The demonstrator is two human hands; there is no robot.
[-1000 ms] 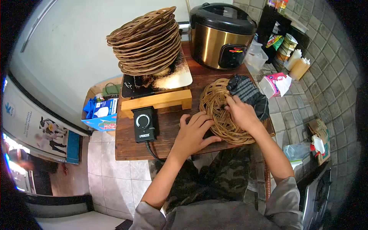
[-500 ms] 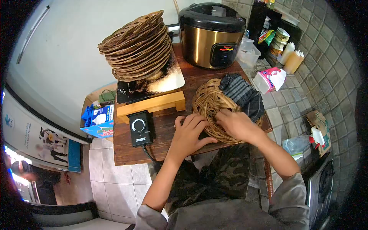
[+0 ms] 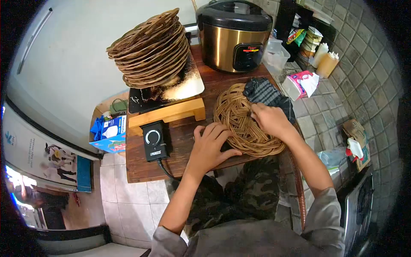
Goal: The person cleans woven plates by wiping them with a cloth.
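Light, springy basket, best held by its rim.
Left hand spread; right hand curled, whether anything is gripped cannot be told.

On a wooden table, a woven plate lies with a dark cloth over its far right edge. The left hand spreads its fingers at the plate's left rim; the right hand bends over the plate beside the cloth, its grip hidden. Behind stand a tilted stack of baskets on a hot plate and a rice cooker.
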